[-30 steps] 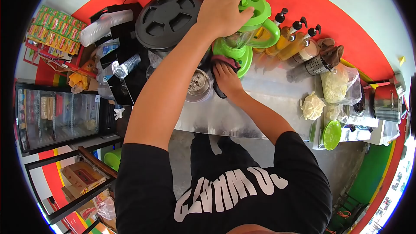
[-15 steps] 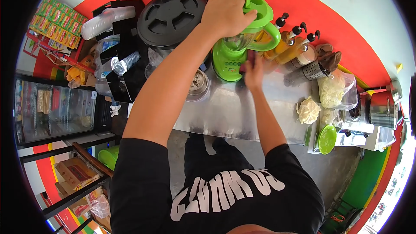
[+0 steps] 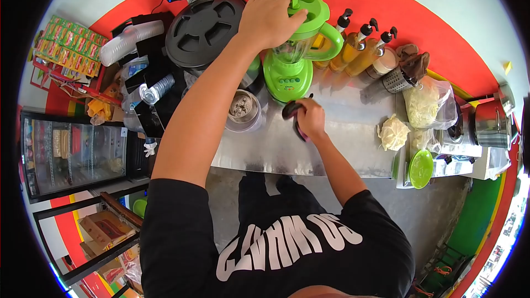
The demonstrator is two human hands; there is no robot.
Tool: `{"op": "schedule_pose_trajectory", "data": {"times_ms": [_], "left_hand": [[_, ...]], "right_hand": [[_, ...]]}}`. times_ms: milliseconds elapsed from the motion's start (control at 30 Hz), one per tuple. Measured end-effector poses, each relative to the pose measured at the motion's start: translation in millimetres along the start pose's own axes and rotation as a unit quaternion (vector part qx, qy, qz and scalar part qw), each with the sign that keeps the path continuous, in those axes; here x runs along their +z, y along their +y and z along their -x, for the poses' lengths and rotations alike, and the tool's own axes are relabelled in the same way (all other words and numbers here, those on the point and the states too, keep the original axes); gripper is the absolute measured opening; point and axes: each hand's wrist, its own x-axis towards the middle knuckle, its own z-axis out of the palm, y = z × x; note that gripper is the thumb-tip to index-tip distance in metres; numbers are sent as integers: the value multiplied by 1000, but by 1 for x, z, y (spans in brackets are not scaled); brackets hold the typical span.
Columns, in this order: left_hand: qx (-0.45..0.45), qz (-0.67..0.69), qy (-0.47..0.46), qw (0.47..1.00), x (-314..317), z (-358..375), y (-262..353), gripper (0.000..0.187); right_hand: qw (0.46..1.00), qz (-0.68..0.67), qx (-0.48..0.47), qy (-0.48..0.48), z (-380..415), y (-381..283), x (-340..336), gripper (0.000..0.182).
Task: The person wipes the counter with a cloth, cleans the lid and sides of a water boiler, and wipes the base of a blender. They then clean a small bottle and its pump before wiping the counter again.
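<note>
A green blender (image 3: 288,80) with a clear jug and green lid (image 3: 313,12) stands upright at the back of a metal counter. My left hand (image 3: 270,19) grips the top of it, fingers over the lid and thumb on the near side. In front of the blender's base, my right hand (image 3: 312,118) is closed round a dark cloth (image 3: 291,110), pressed near the counter surface. Part of the cloth is hidden under my fingers. A round metal container (image 3: 243,111) with greyish bits in it stands to the left of the cloth.
A large black-lidded container (image 3: 205,28) stands at back left. Behind and right are several pump bottles (image 3: 353,49) and a perforated metal holder (image 3: 398,80). Further right lie a pale crumpled bundle (image 3: 393,132), a plastic bag (image 3: 428,105) and a green plate (image 3: 421,169).
My right hand has come from the blender's right side to in front of its base, bringing the cloth toward me. My left hand has stayed on the lid. The view has shifted slightly.
</note>
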Motion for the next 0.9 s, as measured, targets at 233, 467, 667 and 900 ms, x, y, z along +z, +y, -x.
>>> {"op": "schedule_pose_trajectory", "data": {"times_ms": [233, 467, 667, 900], "left_hand": [[3, -5, -5, 1000, -2, -1, 0, 56], [-9, -1, -6, 1000, -2, 1, 2, 57], [-14, 4, -8, 1000, -3, 2, 2, 57], [-17, 6, -8, 1000, -4, 2, 2, 58]], "right_hand": [[961, -116, 85, 238, -80, -45, -6, 30], [983, 122, 55, 125, -79, -47, 2, 25], [969, 244, 49, -9, -77, -77, 29, 22], [969, 221, -19, -108, -85, -87, 34, 18]]}}
